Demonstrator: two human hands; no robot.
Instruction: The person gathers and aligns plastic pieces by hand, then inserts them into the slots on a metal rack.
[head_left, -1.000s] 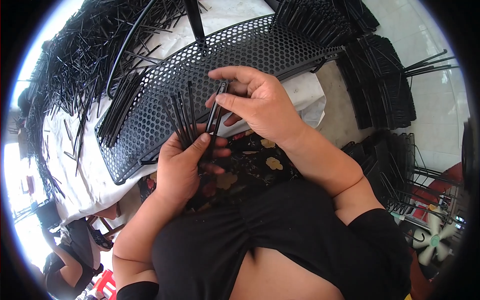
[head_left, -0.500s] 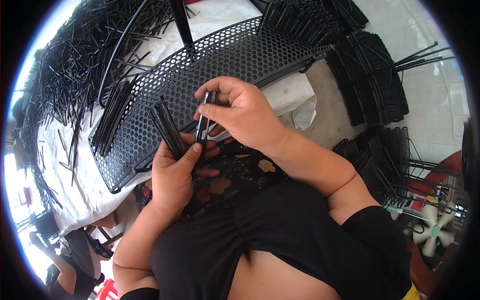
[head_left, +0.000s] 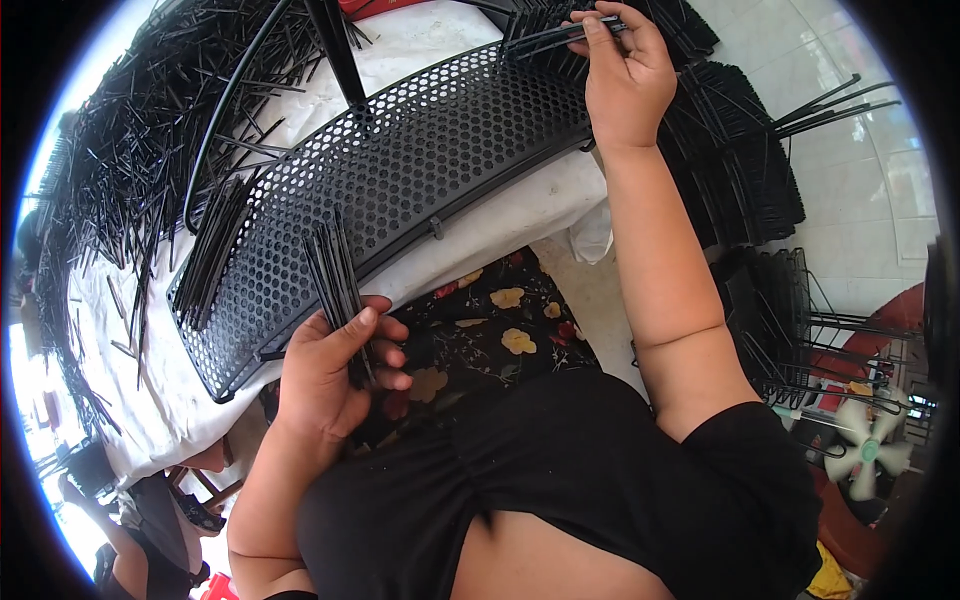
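My left hand grips a small bundle of thin black rods that stick up over a curved black perforated metal panel. My right hand is stretched far out to the panel's right end, pinching a few black rods at the edge of a stack there. The panel lies across a white cloth on the table in front of me.
A large heap of loose black rods covers the table's left and far side. A loose bunch of rods rests on the panel's left part. Black wire racks are stacked at the right, with a small fan on the floor.
My right hand has left the bundle in my left hand and reached up and away to the panel's far right end. The left hand stays put with its rods.
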